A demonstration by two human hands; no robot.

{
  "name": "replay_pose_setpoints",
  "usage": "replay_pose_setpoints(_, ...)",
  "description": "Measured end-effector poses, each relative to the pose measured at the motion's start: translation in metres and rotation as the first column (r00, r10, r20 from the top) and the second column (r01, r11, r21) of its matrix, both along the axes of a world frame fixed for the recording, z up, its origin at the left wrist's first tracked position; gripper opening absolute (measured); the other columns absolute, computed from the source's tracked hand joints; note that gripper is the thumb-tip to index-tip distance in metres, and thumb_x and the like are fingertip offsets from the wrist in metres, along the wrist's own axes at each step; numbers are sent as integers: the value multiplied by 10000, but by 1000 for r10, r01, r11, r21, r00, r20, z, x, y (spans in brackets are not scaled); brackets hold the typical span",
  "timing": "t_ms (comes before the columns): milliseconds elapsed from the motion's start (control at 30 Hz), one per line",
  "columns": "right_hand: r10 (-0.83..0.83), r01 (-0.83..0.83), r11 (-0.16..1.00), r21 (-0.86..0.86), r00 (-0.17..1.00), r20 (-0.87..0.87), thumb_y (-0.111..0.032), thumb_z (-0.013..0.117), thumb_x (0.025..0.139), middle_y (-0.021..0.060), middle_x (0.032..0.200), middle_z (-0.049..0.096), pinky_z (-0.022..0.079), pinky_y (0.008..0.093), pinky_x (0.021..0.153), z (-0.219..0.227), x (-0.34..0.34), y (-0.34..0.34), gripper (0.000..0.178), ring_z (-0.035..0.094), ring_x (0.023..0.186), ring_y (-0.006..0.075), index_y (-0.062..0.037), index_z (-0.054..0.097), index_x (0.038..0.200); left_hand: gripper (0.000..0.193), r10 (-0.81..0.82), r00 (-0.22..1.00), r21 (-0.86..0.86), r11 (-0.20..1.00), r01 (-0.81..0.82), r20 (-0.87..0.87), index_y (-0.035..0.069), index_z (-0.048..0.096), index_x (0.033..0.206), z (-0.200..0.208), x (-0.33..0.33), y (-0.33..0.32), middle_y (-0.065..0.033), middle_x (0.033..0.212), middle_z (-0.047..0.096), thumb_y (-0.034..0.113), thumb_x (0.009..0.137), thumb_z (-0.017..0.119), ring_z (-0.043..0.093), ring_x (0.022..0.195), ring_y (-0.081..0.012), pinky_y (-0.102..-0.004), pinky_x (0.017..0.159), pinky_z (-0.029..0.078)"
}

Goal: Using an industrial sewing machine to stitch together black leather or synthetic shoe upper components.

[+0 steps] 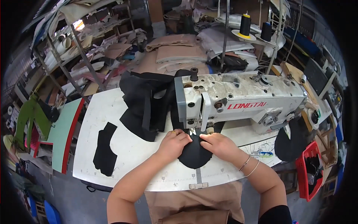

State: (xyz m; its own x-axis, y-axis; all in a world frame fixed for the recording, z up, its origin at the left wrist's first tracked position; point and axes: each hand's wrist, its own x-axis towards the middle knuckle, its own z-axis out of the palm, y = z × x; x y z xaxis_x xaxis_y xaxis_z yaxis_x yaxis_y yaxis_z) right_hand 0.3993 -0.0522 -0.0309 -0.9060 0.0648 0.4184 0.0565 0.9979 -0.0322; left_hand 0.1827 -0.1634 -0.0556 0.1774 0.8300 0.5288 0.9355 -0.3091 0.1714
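A rounded black fabric piece lies on the white table of a sewing machine, its far end under the needle area. My left hand is closed on its left edge beside the presser foot. On the opposite edge my right hand grips the same piece, thumb and fingertips together close to the foot. The hands partly hide the fabric's sides. Beyond my left hand, a heap of black fabric rests against the machine head.
A separate black cut piece lies on the left of the table. At the right are a small clear and blue tool, another black piece and a red basket. Thread cones stand behind the machine.
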Motion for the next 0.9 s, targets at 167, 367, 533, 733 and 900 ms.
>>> replay_pose_setpoints(167,14,-4,985,171,998,-61,-131,604,731,47,913,577,489,338,779,-4,-7,16,163,573,867,215,-98,576,888,242,3,1000,17,1000,-3,-31,135,677,946,-2,0,3,22,972,650,70,722,612,574,1020,-207,-336,866,455)
replay_pose_setpoints(367,4,-6,974,226,1000,11,-127,607,708,40,734,525,473,346,720,-2,-16,22,117,552,764,220,-115,518,784,256,23,999,23,999,-22,-45,129,678,966,-6,-5,6,14,1002,654,81,725,605,567,1051,-225,-344,884,454)
replay_pose_setpoints(533,-30,26,969,245,999,14,-129,601,715,42,707,506,465,344,700,-7,-18,26,104,551,729,221,-107,529,786,246,15,1000,-10,1000,-15,-7,127,676,970,-4,-8,7,13,1012,656,88,741,595,563,1065,-236,-349,886,455)
replay_pose_setpoints(733,-3,2,955,296,1000,0,-123,593,767,11,1138,634,472,348,802,9,-10,14,265,604,893,242,-150,613,1030,216,3,1000,51,999,-4,2,118,676,947,-3,-10,8,6,995,660,101,747,597,576,1038,-234,-358,871,472)
replay_pose_setpoints(900,94,-97,968,231,995,25,-131,601,761,61,1127,605,409,413,983,5,-4,1,274,579,1059,227,-104,615,1033,193,112,992,57,992,-109,-52,111,683,929,1,-4,7,-4,970,667,100,736,674,602,994,-240,-339,843,502)
